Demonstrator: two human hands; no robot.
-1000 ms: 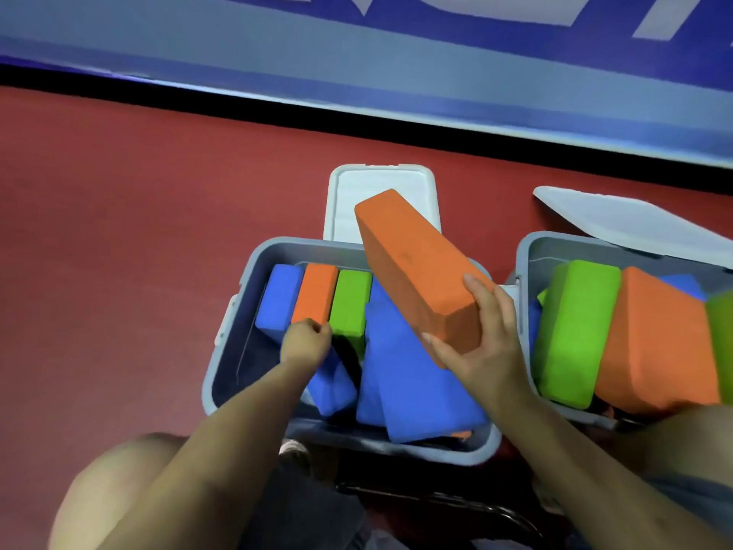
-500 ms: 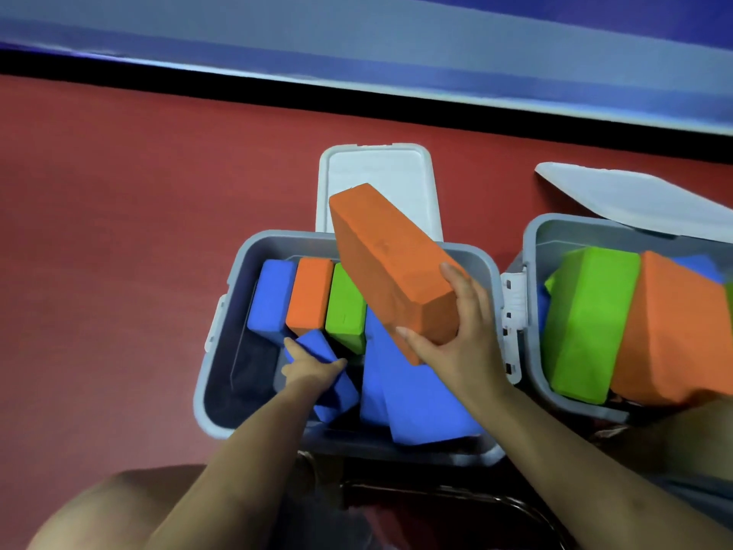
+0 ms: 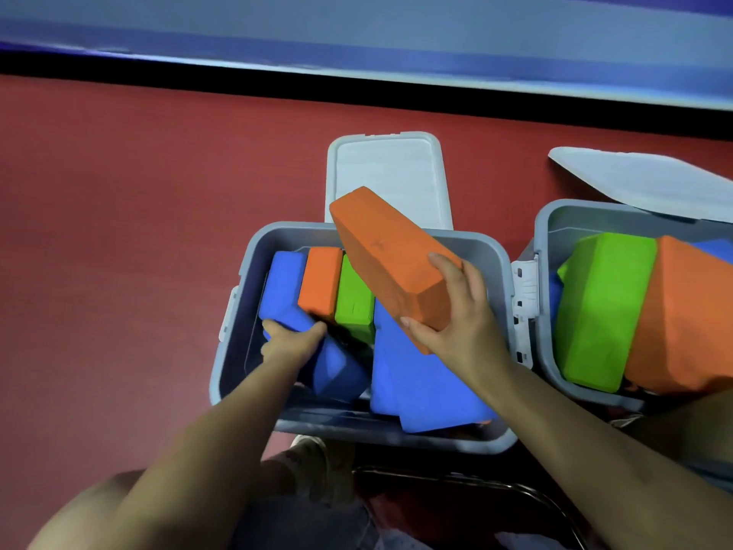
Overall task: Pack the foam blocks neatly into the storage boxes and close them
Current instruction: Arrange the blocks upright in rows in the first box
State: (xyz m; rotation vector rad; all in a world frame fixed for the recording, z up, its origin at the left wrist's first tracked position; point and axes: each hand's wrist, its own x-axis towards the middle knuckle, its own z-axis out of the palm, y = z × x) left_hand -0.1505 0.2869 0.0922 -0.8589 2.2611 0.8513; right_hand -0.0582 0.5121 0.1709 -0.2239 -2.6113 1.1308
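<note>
Floor [image 3: 119, 232]: we see red flooring under everything, with a blue band along the far edge.
Near storage box [image 3: 238, 351]: a grey tub in the middle, open, its pale lid [image 3: 390, 172] lying flat on the floor behind it.
Right storage box [image 3: 541, 311]: a second grey tub just beside the first, its lid [image 3: 642, 180] propped tilted over the far rim; it is crowded with a green block [image 3: 603, 311] and an orange block [image 3: 690, 319] that rise above the rim.
Large blue block [image 3: 420, 383]: we find it leaning inside the near box, its low end at the near wall.
Held orange block [image 3: 388, 252]: raised at a slant above the near box.
Right hand [image 3: 464, 319]: our grip wraps the block's near end, fingers on top, thumb beneath.
Standing row: a blue [image 3: 283, 279], an orange [image 3: 319, 283] and a green block [image 3: 355, 303] stand side by side at the box's far left.
Left hand [image 3: 291, 343]: inside the box, fingers curled around a smaller blue block [image 3: 337, 371] that lies tilted.
</note>
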